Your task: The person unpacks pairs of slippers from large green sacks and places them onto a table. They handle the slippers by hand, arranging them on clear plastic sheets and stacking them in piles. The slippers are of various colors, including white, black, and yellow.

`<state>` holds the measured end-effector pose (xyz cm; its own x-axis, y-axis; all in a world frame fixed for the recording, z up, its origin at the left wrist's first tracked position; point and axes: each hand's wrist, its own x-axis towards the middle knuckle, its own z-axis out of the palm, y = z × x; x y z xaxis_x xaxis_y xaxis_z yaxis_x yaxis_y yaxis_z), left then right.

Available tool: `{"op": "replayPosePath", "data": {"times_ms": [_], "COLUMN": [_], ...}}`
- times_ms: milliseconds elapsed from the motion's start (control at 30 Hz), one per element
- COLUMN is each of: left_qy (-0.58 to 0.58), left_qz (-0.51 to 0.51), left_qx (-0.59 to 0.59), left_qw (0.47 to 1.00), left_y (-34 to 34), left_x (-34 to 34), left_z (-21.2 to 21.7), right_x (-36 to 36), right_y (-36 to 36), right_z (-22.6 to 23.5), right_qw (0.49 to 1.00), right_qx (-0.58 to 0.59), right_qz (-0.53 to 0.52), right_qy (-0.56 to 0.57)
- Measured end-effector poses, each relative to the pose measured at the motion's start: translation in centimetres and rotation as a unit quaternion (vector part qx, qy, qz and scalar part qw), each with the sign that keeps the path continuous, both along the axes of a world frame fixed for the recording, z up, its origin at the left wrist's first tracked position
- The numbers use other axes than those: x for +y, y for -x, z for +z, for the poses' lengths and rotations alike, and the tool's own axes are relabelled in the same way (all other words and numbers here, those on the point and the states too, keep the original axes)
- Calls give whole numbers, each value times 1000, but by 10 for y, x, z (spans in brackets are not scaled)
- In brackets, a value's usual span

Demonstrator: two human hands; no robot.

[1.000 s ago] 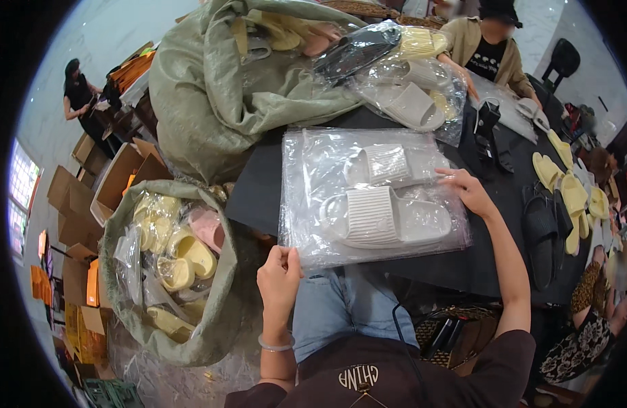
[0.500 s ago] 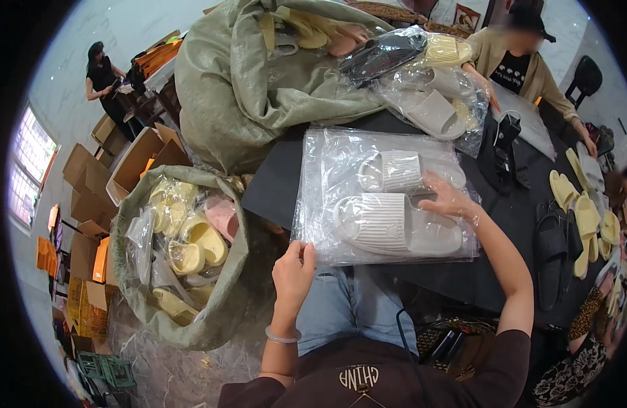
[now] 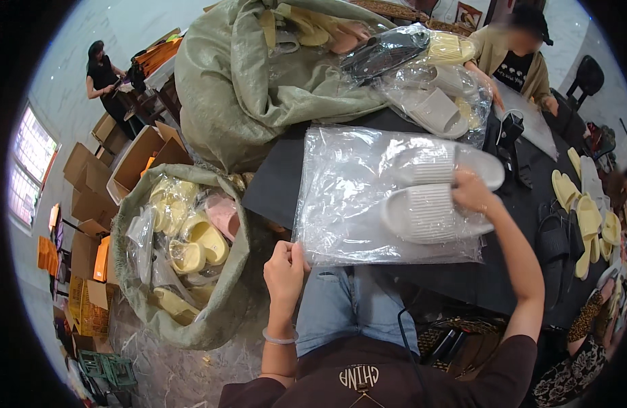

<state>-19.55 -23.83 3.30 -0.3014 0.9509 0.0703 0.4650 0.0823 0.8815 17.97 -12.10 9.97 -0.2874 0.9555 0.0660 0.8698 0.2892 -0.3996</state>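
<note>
A pair of light grey ribbed slippers (image 3: 422,214) lies side by side over a stack of clear plastic bags (image 3: 344,194) on the black table. Their heel ends reach past the bags' right edge. My right hand (image 3: 474,193) is closed on the slippers, its fingers partly hidden at their straps. I cannot tell whether the slippers' toe ends are inside the top bag or on it. At the bags' lower left corner, my left hand (image 3: 286,264) pinches the plastic between thumb and fingers.
An open sack (image 3: 239,299) of bagged yellow and pink slippers stands at left; a larger sack (image 3: 218,115) stands behind. Bagged slippers (image 3: 436,112) lie at the table's back. Black slippers (image 3: 551,238) and yellow slippers (image 3: 587,224) lie at right. A co-worker (image 3: 524,54) sits across the table.
The grey slippers have moved right and slightly up with my right hand, which has gone from spread fingers to a grip. My left hand stays at the bag corner. The co-worker's arm has drawn in.
</note>
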Motion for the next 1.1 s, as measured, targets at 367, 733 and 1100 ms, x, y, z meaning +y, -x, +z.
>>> {"op": "replayPosePath", "data": {"times_ms": [367,733,1100], "left_qy": [-39,-74,-19], "left_qz": [11,-13,4], "left_qx": [68,9,5], "left_qw": [997,997,1000], "left_y": [-16,-16,-6], "left_x": [3,-2,-5], "left_z": [0,-1,-15], "right_x": [-88,-36,30], "right_y": [-172,45,117], "right_z": [79,86,-61], "right_qw": [919,915,965], "right_qx": [69,138,58], "right_qz": [-289,-218,-199], "right_qy": [-258,-311,-160]}}
